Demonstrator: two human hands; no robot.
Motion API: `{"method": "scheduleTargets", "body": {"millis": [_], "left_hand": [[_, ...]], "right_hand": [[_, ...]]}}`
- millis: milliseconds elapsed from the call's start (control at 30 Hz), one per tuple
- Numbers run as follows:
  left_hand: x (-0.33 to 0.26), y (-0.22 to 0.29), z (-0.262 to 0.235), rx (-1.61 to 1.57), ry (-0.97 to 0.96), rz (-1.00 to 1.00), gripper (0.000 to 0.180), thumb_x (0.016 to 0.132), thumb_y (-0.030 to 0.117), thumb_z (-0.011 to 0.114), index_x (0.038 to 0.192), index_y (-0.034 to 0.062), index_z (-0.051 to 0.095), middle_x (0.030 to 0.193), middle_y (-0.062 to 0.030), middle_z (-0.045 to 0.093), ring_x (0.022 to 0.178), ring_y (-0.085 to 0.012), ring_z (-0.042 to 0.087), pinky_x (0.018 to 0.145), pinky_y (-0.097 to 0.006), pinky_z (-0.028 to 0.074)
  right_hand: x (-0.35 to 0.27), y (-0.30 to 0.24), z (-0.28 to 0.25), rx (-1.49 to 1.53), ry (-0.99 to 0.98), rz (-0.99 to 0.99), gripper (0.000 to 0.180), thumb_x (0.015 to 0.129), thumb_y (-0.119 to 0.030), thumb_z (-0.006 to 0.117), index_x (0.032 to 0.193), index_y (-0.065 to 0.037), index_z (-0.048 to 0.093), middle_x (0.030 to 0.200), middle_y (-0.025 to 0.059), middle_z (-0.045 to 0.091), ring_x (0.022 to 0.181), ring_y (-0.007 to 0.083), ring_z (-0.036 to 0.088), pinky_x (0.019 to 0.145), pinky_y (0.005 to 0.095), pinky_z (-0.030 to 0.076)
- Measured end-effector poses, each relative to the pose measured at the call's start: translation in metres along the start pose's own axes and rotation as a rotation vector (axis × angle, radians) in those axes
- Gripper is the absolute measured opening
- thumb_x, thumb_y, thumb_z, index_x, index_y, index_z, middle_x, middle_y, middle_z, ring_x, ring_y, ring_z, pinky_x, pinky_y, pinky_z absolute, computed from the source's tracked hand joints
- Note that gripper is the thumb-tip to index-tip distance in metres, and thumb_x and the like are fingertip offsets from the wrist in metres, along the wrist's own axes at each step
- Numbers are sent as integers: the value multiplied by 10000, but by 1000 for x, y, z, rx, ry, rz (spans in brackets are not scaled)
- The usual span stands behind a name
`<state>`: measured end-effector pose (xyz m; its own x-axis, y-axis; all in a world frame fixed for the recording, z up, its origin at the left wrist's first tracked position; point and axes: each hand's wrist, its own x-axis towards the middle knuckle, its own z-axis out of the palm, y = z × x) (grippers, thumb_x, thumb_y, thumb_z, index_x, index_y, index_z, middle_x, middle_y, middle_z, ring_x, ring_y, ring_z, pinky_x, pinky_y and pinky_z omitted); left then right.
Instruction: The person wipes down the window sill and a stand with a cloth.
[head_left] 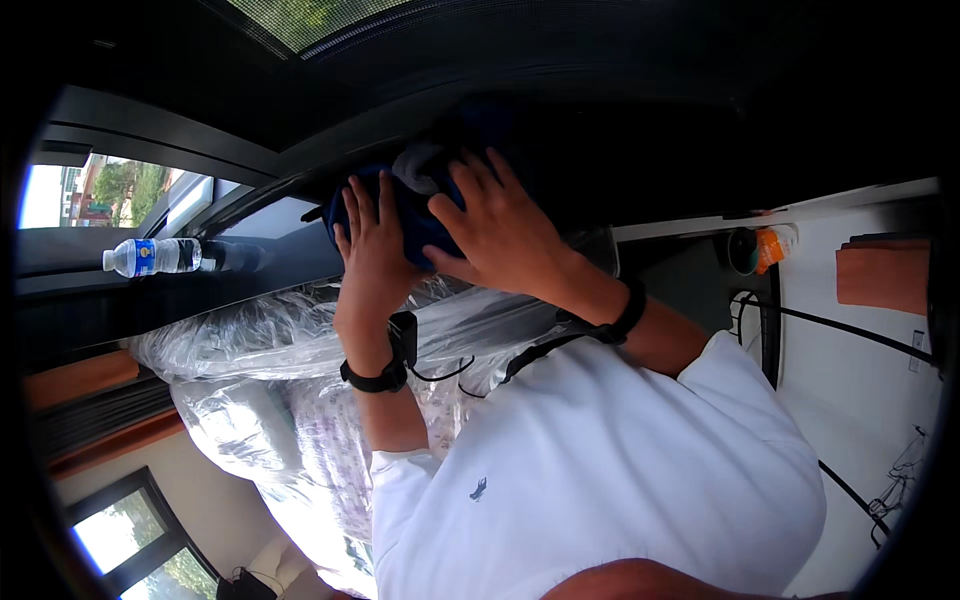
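Observation:
Between my hands lies a dark blue bundle [415,225] that looks like folded cloth, resting on a dark ledge [285,225] by the window. A grey piece [418,168] shows on top of it, and its far side fades into shadow. My left hand [370,240] is flat on the bundle's left part, fingers stretched out and slightly apart. On the right side, my right hand [500,235] presses with spread, slightly bent fingers, the thumb toward me. Neither hand is wrapped around anything visible. Both wrists wear black bands.
A water bottle [150,257] is on the ledge at the left. Clear plastic sheeting [250,340] covers a patterned surface just below the ledge. Black cables [850,325] run at the right, near an orange-and-white package [775,245] and a brown panel [880,275].

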<state>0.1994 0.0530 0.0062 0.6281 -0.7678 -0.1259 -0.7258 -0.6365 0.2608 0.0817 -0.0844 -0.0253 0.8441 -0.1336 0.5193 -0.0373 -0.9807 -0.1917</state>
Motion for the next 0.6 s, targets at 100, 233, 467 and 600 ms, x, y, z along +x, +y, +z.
{"method": "scheduleTargets", "body": {"millis": [100,233,467,600], "left_hand": [[6,4,-2,14,-48,19,1144,611,219,869,1529,70,203,1564,-323,77,1457,-488,70,1070,-709,198],[32,66,27,212,-28,350,1024,636,290,806,1471,-21,302,1519,-392,110,1401,-606,53,1010,-774,214],[45,205,96,102,321,599,884,692,302,745,1408,-80,394,1492,-358,269,1404,-509,246,1080,-689,195],[44,246,103,158,316,656,770,764,251,691,1395,-80,398,1487,-314,322,1424,-432,266,1121,-599,226]], "right_hand": [[-8,-2,0,131,52,-78,557,789,-465,704,1084,-28,527,1182,303,517,1171,456,509,1057,560,357],[-37,31,-33,86,29,59,533,727,-366,746,1078,-26,533,1166,281,519,1150,432,525,1045,522,403],[-119,93,-121,-33,-67,406,523,673,-188,758,1121,-78,513,1202,187,498,1091,407,549,928,493,479],[-132,97,-148,-181,-219,621,517,650,-107,766,1096,-81,504,1137,146,509,1035,367,564,834,464,493]]}}
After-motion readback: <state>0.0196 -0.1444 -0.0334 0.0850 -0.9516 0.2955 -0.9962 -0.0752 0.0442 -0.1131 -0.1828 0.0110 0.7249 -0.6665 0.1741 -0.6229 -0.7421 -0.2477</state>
